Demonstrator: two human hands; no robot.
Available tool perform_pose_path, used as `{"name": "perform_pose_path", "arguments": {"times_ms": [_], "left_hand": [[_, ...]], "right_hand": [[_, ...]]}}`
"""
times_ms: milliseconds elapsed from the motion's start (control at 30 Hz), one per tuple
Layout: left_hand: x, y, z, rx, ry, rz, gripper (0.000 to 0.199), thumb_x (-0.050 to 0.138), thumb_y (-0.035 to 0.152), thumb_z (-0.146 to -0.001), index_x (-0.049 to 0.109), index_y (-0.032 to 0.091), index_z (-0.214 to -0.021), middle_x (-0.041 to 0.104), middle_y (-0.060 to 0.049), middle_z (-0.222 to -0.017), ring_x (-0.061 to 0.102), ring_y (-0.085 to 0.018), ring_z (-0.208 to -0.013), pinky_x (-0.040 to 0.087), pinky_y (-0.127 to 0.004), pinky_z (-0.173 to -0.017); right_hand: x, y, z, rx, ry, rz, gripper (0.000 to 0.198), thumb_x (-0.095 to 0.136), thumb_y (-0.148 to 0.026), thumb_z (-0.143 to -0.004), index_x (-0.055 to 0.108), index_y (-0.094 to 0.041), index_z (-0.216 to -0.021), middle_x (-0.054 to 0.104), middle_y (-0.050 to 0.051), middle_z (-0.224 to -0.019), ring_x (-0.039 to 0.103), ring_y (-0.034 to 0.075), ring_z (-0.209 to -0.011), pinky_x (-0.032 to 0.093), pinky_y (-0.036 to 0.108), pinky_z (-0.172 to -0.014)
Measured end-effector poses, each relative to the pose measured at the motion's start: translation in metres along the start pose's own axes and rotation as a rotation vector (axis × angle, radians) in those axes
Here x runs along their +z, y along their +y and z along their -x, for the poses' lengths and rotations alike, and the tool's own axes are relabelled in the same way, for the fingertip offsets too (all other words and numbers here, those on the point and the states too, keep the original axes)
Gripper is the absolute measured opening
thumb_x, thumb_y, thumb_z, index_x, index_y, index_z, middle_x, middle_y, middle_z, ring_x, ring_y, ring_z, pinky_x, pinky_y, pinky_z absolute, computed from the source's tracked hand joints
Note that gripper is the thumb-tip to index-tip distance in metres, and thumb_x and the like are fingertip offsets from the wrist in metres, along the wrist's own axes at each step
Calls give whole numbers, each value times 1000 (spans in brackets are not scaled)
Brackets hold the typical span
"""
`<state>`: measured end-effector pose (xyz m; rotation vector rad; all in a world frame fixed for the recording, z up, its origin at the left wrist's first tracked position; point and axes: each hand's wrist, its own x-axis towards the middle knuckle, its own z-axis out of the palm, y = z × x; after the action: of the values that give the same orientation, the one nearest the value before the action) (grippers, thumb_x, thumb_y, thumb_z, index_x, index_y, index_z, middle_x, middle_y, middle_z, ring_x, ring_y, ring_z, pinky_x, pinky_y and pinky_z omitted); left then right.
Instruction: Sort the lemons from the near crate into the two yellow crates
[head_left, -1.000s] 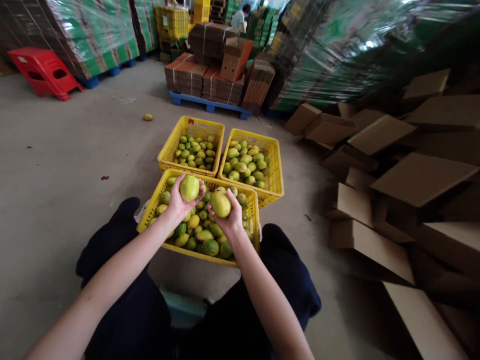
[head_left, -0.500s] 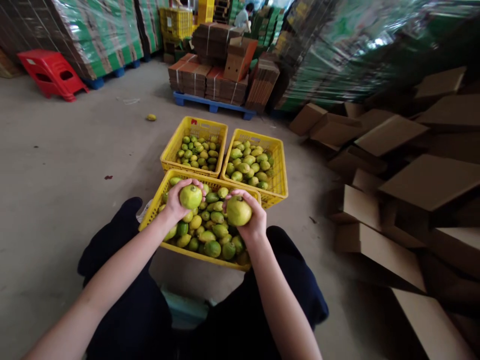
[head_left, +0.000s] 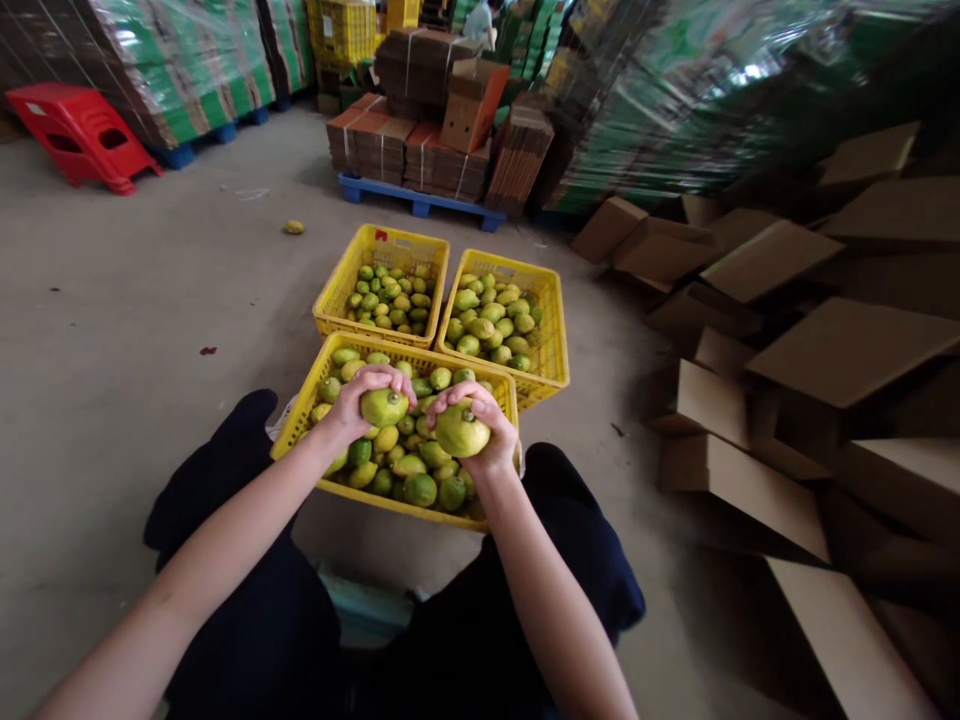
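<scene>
Above the near yellow crate point(head_left: 302, 400), my left hand point(head_left: 358, 398) is closed around a green-yellow lemon point(head_left: 383, 407). Beside it my right hand point(head_left: 491, 432) grips a larger, yellower lemon point(head_left: 462, 430), its stem end turned up. A small space separates the two fruits. Many green and yellow lemons point(head_left: 420, 489) fill the crate below, partly hidden by my hands. Behind it stand two more yellow crates, a left one point(head_left: 339, 290) with smaller greenish lemons and a right one point(head_left: 553, 330) with larger lemons.
One lemon point(head_left: 293, 228) lies on the floor. A red stool point(head_left: 82, 135) stands at the far left. Flattened cartons sit on a blue pallet point(head_left: 420, 205). Open cardboard boxes point(head_left: 855, 350) are heaped on the right. Wrapped pallet stacks and a person point(head_left: 480, 22) are farther back.
Both lemons have been turned in my hands, so their stem ends face more upward. My right hand has come slightly closer to my left. The whole view has shifted a little.
</scene>
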<state>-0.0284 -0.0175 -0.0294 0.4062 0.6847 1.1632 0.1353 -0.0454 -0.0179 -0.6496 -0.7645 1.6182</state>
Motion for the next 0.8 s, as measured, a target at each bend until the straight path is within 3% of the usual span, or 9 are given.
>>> {"name": "perform_pose_path", "arguments": {"times_ms": [233, 633, 700, 800], "left_hand": [[4, 3, -1, 76, -65, -41, 14, 52, 16, -64, 52, 19, -51, 57, -2, -54, 60, -18, -51, 48, -29, -53], [5, 2, -2, 18, -20, 2, 15, 55, 17, -69, 52, 19, -55, 58, -2, -55, 61, -17, -53, 51, -27, -52], [6, 1, -3, 8, 23, 49, 15, 57, 19, -72, 54, 18, -58, 60, -2, -58, 63, -16, -54, 53, -27, -52], [6, 0, -9, 10, 188, 171, 16, 60, 30, -81, 60, 17, -71, 66, -3, -67, 66, -16, -59, 56, -26, -55]], "right_hand": [[-1, 2, -2, -36, 26, -18, 12, 65, -32, -63, 64, -20, -65, 64, 4, -63, 60, 20, -55, 50, 35, -56], [1, 2, -2, -68, 101, -69, 13, 64, -33, -65, 64, -20, -67, 64, 3, -66, 62, 19, -58, 50, 32, -55], [1, 3, -3, -36, 132, -116, 13, 65, -34, -66, 63, -20, -68, 65, 2, -68, 62, 18, -60, 51, 31, -56], [-3, 7, -8, 64, 290, -251, 14, 65, -35, -75, 62, -22, -75, 67, 0, -74, 64, 16, -64, 53, 29, -59]]}}
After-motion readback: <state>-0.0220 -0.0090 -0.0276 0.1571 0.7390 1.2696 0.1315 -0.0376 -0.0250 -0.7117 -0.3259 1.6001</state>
